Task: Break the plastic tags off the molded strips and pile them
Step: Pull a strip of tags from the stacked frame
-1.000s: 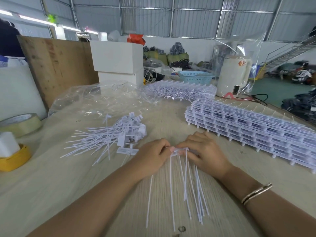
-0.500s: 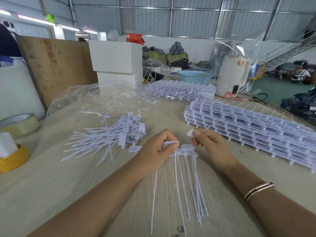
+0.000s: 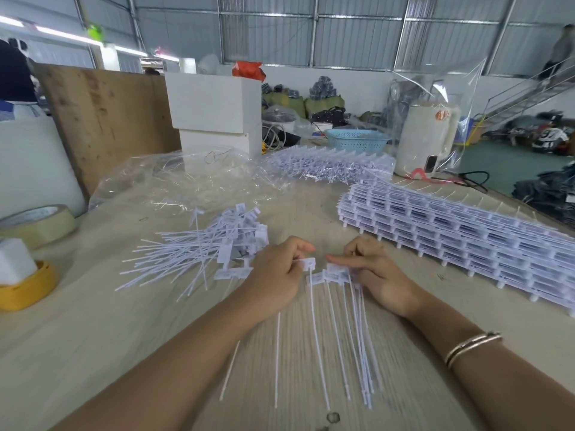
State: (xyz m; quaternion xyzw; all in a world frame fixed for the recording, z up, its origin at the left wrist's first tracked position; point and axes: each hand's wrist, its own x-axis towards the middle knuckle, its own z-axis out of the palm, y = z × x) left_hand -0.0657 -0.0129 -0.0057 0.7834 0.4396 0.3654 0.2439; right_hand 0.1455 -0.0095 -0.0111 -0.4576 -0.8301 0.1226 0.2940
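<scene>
Early in the job, most strips untouched

Left hand (image 3: pixel 277 272) pinches 1 tag (image 3: pixel 308 262); right hand (image 3: pixel 370 269) pins the strip (image 3: pixel 337 276). Left of it, a small pile (image 3: pixel 214 247); right, stacked strips (image 3: pixel 451 234).

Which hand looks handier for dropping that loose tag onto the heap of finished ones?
Probably the left hand. It already pinches the tag, and the pile of tags lies just to its left. The right hand rests on the strip, farther away.
</scene>
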